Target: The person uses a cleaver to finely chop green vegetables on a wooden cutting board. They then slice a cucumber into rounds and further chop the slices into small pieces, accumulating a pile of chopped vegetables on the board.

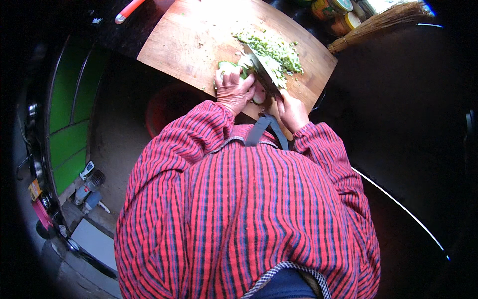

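Note:
A wooden cutting board (186,45) lies before me, tilted in the view. My left hand (234,88) presses down on a piece of pale green vegetable (226,65) near the board's front edge, its fingers bent over it. In my right hand (293,110) is a kitchen knife (264,71), its wide dark blade slanting up and left, just right of the left hand. Thin pale slices lie along the blade. Beyond it spreads a heap of finely chopped green vegetable (278,50). The fingers partly hide the piece under my left hand.
A red-handled object (129,11) lies left of the board. Lidded jars (350,21) and a straw whisk broom (377,24) are at the back right. A reddish basin (155,112) sits low beneath the board's left side. Green cabinet panels (67,104) stand at far left.

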A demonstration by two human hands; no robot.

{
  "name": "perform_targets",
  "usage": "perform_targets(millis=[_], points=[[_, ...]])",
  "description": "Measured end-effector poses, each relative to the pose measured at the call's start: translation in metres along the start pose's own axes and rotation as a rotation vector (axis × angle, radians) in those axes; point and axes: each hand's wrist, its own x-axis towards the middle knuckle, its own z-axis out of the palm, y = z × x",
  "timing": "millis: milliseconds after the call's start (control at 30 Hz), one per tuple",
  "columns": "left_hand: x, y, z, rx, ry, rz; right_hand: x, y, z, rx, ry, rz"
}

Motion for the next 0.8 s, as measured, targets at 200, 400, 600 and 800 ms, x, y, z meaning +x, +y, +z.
perform_targets(millis=[200, 400, 600, 800], points=[[-0.004, -0.002, 0.004, -0.012, -0.057, -0.026, -0.023, -0.013, -0.017, -0.037, -0.064, -0.010], [-0.003, -0.002, 0.001, 0.034, -0.086, -0.014, 0.006, -0.015, 0.015, -0.067, -0.057, 0.052], [-0.003, -0.005, 0.001, 0.010, -0.047, -0.008, 0.001, -0.008, 0.000, 0.066, -0.018, 0.019], [-0.006, -0.002, -0.004, -0.003, -0.043, -0.023, -0.021, -0.021, -0.019, 0.007, -0.126, 0.040]])
